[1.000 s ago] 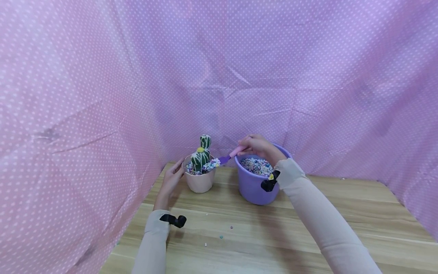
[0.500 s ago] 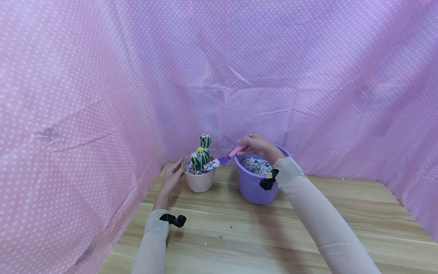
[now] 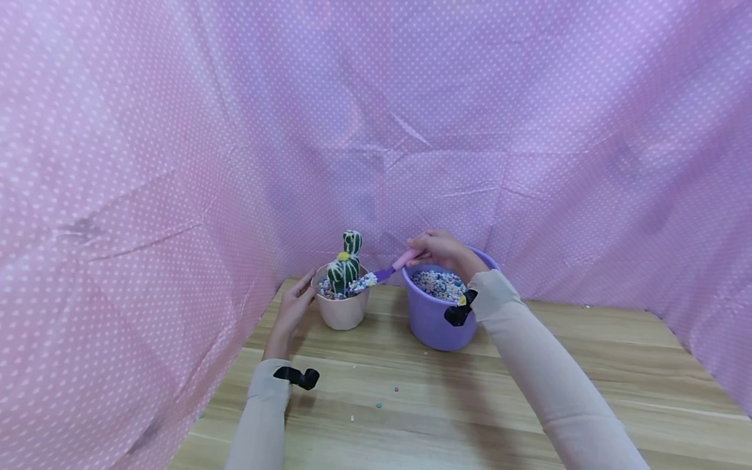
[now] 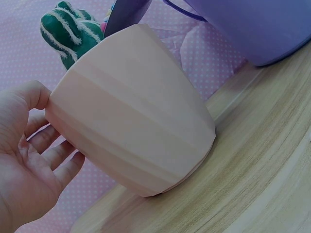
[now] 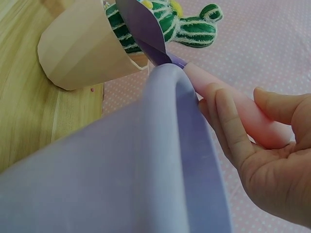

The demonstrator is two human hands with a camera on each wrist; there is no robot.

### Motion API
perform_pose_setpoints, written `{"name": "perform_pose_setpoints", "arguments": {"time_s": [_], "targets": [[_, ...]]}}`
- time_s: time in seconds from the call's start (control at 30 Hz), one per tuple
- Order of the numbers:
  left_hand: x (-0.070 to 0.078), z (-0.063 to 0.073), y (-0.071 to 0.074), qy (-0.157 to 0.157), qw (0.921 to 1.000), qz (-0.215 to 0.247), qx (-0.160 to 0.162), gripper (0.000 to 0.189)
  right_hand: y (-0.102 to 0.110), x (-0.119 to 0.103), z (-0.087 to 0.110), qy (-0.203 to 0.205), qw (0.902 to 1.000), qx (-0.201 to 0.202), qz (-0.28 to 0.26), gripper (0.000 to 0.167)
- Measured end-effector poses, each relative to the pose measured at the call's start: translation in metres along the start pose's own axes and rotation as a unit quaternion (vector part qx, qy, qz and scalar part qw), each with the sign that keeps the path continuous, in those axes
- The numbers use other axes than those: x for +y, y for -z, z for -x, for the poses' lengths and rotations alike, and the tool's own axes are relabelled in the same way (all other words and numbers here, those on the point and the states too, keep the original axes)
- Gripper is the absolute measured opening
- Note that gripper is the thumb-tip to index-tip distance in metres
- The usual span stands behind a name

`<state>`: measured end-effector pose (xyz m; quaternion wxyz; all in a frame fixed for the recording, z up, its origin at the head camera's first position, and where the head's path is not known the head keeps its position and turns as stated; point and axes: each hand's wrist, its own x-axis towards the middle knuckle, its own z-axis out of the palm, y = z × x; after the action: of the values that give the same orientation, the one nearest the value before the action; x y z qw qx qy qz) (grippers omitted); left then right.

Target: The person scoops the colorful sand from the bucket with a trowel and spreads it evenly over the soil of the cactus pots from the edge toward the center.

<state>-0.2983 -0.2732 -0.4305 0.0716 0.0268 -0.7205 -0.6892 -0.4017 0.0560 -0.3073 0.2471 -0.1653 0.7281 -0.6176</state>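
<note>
On the pale wooden table (image 3: 317,431), far left, the loose left grip (image 3: 294,305) is touching the peach faceted pot (image 3: 343,314) while the right grip (image 3: 444,251), clasping the pink-handled, purple-bladed scoop (image 3: 384,274), is barely shifting over the pot's right rim, leaving its round pastel beads (image 3: 367,281) seemingly untipped.

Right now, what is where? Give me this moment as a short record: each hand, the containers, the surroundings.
left hand: touches the outer side of the pot
right hand: holds the pink-handled shovel
shovel: loaded with beads, reaching over the pot's right rim
pot: stands on the table, cactus and beads inside
bucket: purple, right of the pot, beads inside
table: wooden, a few loose beads on it
cloth: pink and purple, dotted, behind the table
</note>
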Motion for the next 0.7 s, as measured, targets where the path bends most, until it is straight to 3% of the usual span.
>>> {"name": "perform_pose_setpoints", "arguments": {"time_s": [0.23,0.47,0.7], "targets": [[0.006,0.005,-0.002,0.004,1.0,0.004,0.005,0.058,-0.002,0.002,-0.003,0.005,0.9995,-0.031,-0.001,0.028],[-0.023,-0.015,0.002,-0.02,0.9996,0.0,0.022,0.055,-0.004,0.004,-0.006,0.003,0.9998,-0.02,0.0,0.034],[-0.022,-0.014,0.003,-0.018,0.9996,-0.002,0.021,0.055,-0.004,0.003,-0.006,0.002,0.9999,-0.012,-0.004,0.03]]}}
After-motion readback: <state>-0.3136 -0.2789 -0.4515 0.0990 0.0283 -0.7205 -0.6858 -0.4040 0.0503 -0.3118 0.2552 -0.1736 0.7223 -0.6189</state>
